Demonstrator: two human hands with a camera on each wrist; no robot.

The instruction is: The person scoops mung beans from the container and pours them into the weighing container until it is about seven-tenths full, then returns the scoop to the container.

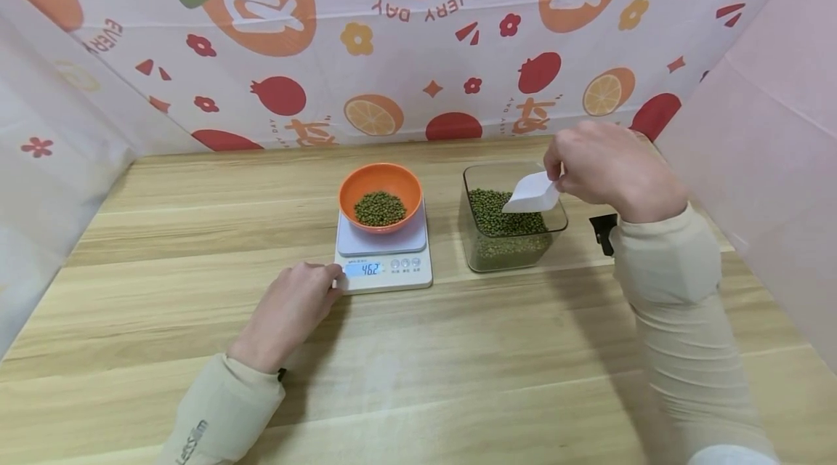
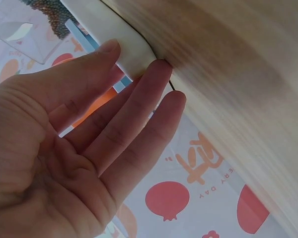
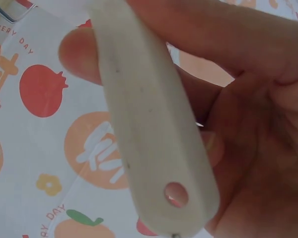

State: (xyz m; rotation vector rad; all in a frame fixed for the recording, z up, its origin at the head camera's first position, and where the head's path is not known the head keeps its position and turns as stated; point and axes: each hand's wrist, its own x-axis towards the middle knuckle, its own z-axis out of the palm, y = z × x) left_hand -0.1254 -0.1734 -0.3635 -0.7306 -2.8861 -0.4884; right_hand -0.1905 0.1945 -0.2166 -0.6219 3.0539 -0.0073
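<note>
Head view, frame right: scoop (image 1: 532,193) is pinched by right hand (image 1: 608,167), likely for tilt control; centre, scale (image 1: 405,277) is touched by loose-fingered left hand (image 1: 290,311), presumably for steadying.

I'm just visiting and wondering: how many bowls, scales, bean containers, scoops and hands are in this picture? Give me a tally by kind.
Bowls: 1, the orange bowl
Scales: 1, the digital scale
Containers: 1, the clear container
Scoops: 1, the white scoop
Hands: 2, the left hand and the right hand
Total: 6
</note>
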